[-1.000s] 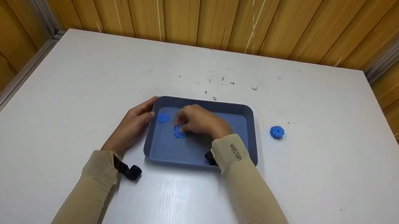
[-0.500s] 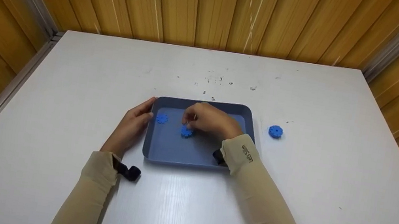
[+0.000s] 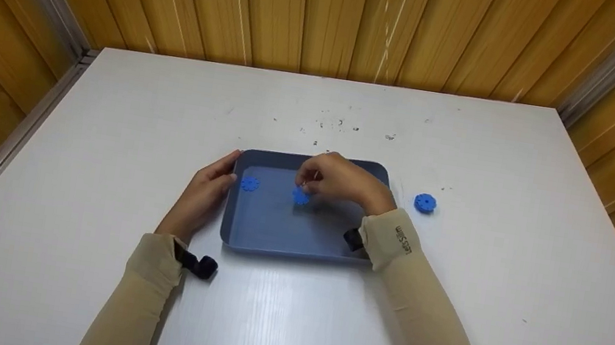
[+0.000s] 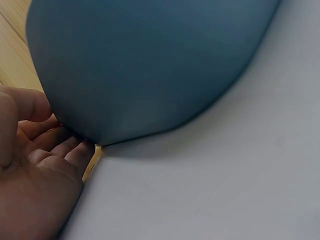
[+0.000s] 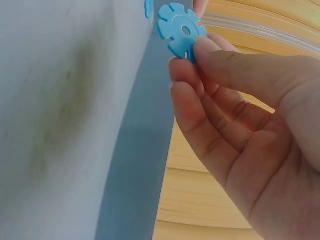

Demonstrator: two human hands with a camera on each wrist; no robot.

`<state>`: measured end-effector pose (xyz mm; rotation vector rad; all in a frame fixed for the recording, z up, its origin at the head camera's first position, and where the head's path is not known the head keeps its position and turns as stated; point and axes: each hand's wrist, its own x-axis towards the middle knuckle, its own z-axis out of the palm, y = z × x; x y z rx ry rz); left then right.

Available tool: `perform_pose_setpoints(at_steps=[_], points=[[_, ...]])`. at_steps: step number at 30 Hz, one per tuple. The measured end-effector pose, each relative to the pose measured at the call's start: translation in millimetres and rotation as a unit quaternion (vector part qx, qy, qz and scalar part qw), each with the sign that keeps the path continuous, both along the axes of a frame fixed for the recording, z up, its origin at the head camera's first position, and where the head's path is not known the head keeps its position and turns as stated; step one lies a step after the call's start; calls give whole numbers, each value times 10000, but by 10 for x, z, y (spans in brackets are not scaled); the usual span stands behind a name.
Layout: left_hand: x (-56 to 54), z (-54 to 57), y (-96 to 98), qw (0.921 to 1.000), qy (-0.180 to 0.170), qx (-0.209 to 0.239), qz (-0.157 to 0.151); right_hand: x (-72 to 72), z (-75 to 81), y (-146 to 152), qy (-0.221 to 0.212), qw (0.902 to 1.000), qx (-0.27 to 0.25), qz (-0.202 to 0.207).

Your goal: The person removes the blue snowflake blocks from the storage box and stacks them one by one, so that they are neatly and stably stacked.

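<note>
In the head view a blue-grey tray (image 3: 264,233) lies on the table. The left hand (image 3: 204,196) holds its left wall, thumb at the rim and fingers along the outside; in the left wrist view the fingertips (image 4: 85,152) meet the wall's outer face. Over the tray's middle, the right hand (image 3: 340,179) pinches a blue notched plastic disc (image 5: 180,27) between thumb and fingers. The disc has a hole in its centre and slots round its edge. Another blue notched disc (image 3: 249,184) lies inside the tray near its left wall.
A small stack of blue notched discs (image 3: 425,203) stands on the white table (image 3: 482,274) to the right of the tray. Wood-pattern panels (image 3: 332,16) rise behind the table and at both sides. A black wrist camera (image 3: 200,265) sits at the left sleeve.
The right hand has moved right and slightly away from the body with the pinched disc, from the tray's left part towards its middle. The left hand stays at the tray's left wall.
</note>
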<state>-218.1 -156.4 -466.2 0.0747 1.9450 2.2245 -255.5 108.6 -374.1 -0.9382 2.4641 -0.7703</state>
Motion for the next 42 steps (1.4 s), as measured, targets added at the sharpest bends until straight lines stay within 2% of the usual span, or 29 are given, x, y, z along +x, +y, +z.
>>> perform_pose_setpoints(at_steps=[7,16,20,33,42], points=[[-8,0,-1,10000,-46,-84,-23,-6,66,336,102,9992,-213,-309],[-5,-24,-13,10000,-16,-59,-24,35,128,839,107,9937,-306,-1075],[6,-22,-13,10000,-18,-26,-10,60,114,1037,217,9907,-306,-1311],[23,-10,-17,9999,36,-125,-56,120,64,1543,53,9768,103,-2139],[19,-5,-8,9999,-6,-142,15,137,-51,1829,-46,9668,-6,-2555]])
